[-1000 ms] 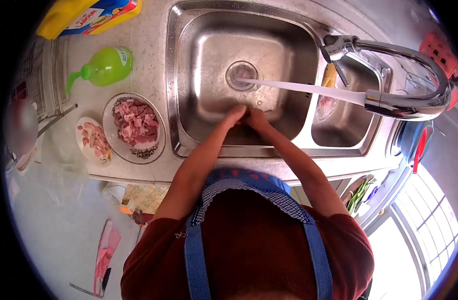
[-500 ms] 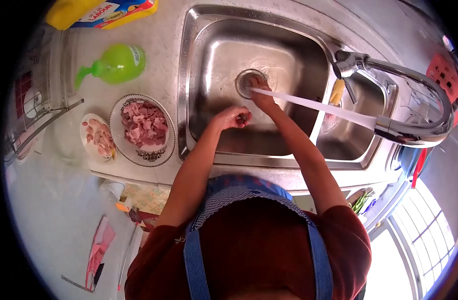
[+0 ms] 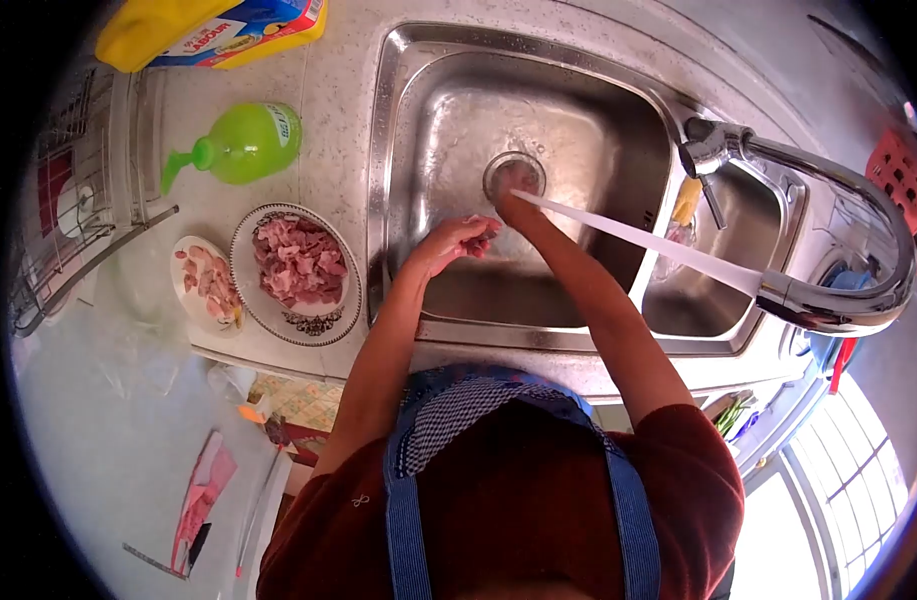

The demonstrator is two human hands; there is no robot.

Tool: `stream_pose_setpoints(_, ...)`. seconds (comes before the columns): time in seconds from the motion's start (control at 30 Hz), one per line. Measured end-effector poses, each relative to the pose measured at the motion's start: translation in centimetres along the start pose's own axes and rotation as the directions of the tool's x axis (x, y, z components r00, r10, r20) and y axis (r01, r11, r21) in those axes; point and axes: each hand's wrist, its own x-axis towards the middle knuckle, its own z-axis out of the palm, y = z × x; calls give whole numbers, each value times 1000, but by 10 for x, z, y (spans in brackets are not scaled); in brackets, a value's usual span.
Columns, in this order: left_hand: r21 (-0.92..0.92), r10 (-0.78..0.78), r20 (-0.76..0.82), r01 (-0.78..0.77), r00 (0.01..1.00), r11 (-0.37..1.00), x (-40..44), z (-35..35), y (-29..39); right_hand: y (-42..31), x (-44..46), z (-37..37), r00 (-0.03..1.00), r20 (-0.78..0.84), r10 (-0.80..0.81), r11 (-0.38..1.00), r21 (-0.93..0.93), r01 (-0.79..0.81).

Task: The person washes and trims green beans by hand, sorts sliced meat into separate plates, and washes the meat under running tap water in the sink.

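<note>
My left hand (image 3: pixel 460 240) is over the near left part of the large steel sink basin (image 3: pixel 598 130). Its fingers curl around something small and dark that I cannot make out. Reaching down to the round drain (image 3: pixel 531 168), my right hand (image 3: pixel 518 203) is under the stream of water (image 3: pixel 628 231). Its fingers are blurred and partly hidden by the water, so their grip does not show. The water runs from the curved chrome faucet (image 3: pixel 828 303) on the right.
Left of the sink stand an oval plate of cut raw meat (image 3: pixel 350 308) and a smaller plate of meat pieces (image 3: pixel 186 290). Behind them are a green pump bottle (image 3: pixel 246 143) and a yellow-and-blue container (image 3: pixel 218 35). A smaller basin (image 3: pixel 698 307) adjoins on the right.
The view has shifted slightly, so the sink and counter appear lower and farther right. My right hand has drawn its fingers in and down at the drain; my left fingers have loosened a little.
</note>
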Motion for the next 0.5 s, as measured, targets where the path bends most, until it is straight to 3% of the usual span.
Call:
stream_pose_setpoints(0.1,-13,54,-43,-54,998,998,-7,4,5,10,19,1,990,137,-21,1000,22,18)
stream_pose_setpoints(0.17,-28,61,-103,-64,993,998,-9,7,7,22,16,-2,994,83,-77,964,262,53)
stream_pose_setpoints(0.5,65,177,-180,-167,968,984,-16,12,14,39,24,-21,987,141,-83,894,448,11)
